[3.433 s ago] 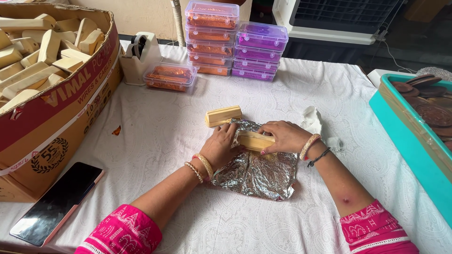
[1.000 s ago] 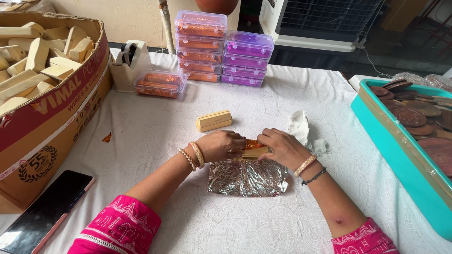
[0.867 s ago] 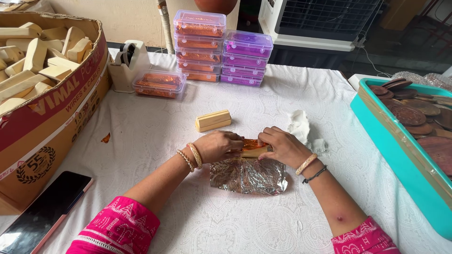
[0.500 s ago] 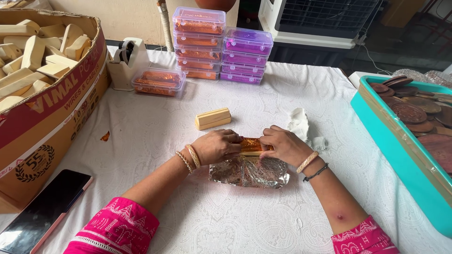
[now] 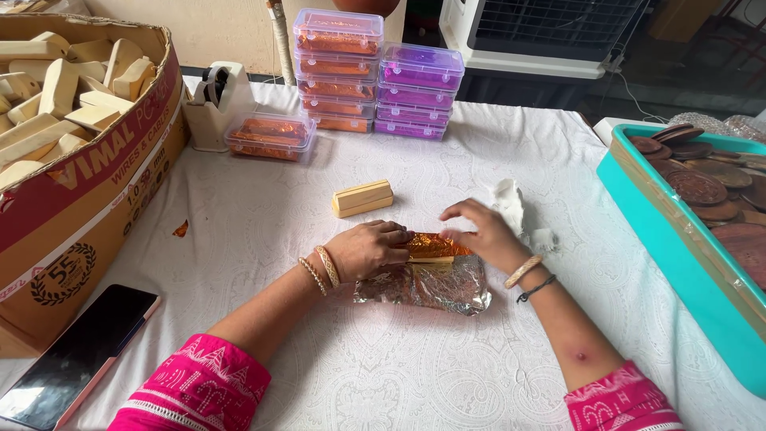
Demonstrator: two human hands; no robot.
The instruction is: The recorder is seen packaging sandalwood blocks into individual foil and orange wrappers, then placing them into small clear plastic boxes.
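- The person's left hand (image 5: 369,249) presses down on the near end of a small pale wooden block half wrapped in orange-copper foil (image 5: 431,246), fingers curled over it and pinning it to the white embossed tablecloth (image 5: 239,207); the right hand (image 5: 483,231) hovers at the block's other end, fingers loosely spread and blurred, so I cannot tell whether it touches the foil.
- The block lies at the middle of the table just in front of the person, on the far edge of a crumpled silver-backed foil sheet (image 5: 427,286); its long axis runs left to right across the view, one end under the left hand, the other pointing toward the right hand.
- To my eye the step in hand is rolling the foil round the block; the top face is covered, the loose sheet trails toward the person; the next move would call for holding the block steady while the free flap is drawn tight and folded over.
- A bare pale wooden block (image 5: 363,197) lies just beyond, unwrapped; a crumpled white tissue (image 5: 509,203) sits near the right hand.
- Further off: stacked clear plastic boxes with orange and purple contents (image 5: 375,72); a white tape dispenser (image 5: 217,100); a large cardboard carton of wooden blocks (image 5: 72,160) at the left; a teal tray of brown discs (image 5: 686,239) at the right; a dark phone (image 5: 76,355) near the left elbow.
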